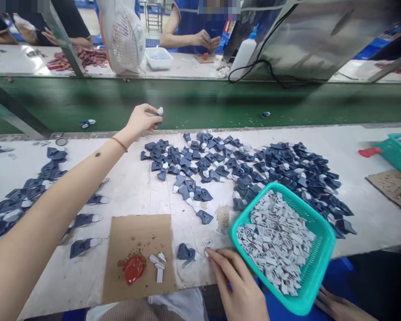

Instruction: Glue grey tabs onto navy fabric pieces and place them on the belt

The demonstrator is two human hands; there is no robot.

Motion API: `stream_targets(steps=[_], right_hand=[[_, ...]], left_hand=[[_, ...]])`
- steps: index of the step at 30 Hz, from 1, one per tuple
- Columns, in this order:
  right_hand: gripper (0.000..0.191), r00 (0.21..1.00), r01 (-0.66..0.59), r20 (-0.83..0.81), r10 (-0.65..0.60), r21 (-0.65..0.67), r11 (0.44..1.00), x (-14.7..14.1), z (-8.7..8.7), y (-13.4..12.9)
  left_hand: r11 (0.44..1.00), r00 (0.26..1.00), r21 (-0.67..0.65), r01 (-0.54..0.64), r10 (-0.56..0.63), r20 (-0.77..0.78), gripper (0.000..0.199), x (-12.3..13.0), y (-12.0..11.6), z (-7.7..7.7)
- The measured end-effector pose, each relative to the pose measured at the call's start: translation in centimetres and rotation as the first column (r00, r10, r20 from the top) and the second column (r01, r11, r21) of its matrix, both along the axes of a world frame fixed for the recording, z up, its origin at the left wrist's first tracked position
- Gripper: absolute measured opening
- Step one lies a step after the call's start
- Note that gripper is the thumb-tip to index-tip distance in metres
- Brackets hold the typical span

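My left hand [143,119] is stretched out over the green belt, its fingers closed on a dark blue plastic part with a white tip [159,111]. Near the front edge of the table, my right hand [235,278] pinches what looks like a small white piece [206,253], mostly covered by the fingertips. Another white piece [207,242] lies just beyond those fingertips. To their left rests a single dark blue part [186,252]. A teal basket [329,243] full of small white pieces stands right beside my right hand.
A cardboard sheet [120,232] carries a red glue-like blob [134,269] and several white pieces. Dark blue parts form a large pile [287,169] and rows at left [30,191]. The green belt [194,102] runs behind. Across it are a fan [123,40], a bottle [243,53] and co-workers.
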State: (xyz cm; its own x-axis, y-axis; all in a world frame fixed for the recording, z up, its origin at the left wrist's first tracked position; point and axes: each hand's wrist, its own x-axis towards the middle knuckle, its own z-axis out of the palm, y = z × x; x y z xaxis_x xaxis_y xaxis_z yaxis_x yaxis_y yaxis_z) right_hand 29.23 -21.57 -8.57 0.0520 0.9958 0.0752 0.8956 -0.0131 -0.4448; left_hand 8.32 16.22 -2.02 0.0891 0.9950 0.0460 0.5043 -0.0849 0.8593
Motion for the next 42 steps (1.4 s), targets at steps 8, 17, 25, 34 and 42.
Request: stream_targets(steps=[8,17,25,34,42], right_hand=[[0.016,0.98,-0.198,0.07,0.188,0.196,0.96,0.1,0.6,1.0],[0.016,0.94,-0.332,0.144,0.309,0.192,0.923,0.4,1.4,2.0],[0.013,0.933,-0.293,-0.146,0.329,0.225,0.929,-4.3,4.2,3.9],[0.016,0.816,-0.476,-0.339,0.468,0.066,0.877,-11.8,4.5,4.8],[0.018,0.839,-0.507,-0.214,0.501,0.029,0.861,-12.2,4.4,5.0]], left_hand=[[0.977,0.862,-0.211,0.032,0.079,0.5,0.019,-5.6,-12.6,2.4],[0.915,0.692,-0.4,-0.046,0.317,0.648,0.025,-9.6,-25.8,0.3],[0.821,0.512,-0.461,-0.338,0.571,0.642,0.023,-10.5,-32.4,-3.7],[0.835,0.574,-0.511,-0.205,0.525,0.629,0.022,-9.9,-35.0,-5.3],[0.872,0.603,-0.461,-0.167,0.46,0.652,0.014,-9.9,-35.0,-4.8]])
